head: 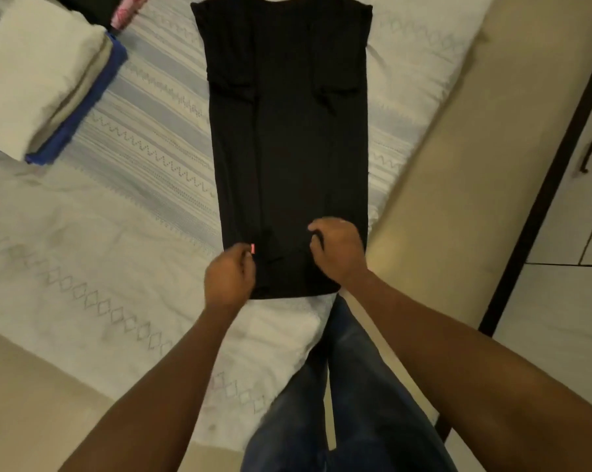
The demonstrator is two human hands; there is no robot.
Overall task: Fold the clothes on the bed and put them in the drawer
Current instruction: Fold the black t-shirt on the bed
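Both hands pinch the near hem of the shirt; the left hand curls on it by a red tag; the right hand curls on the other side. The shirt lies flat on the bed, mid frame, sides tucked in; it looks half folded; next the hem should likely go up to the neck, both sides even.

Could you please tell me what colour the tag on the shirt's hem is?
The tag is pinkish red; head view, beside the left hand.
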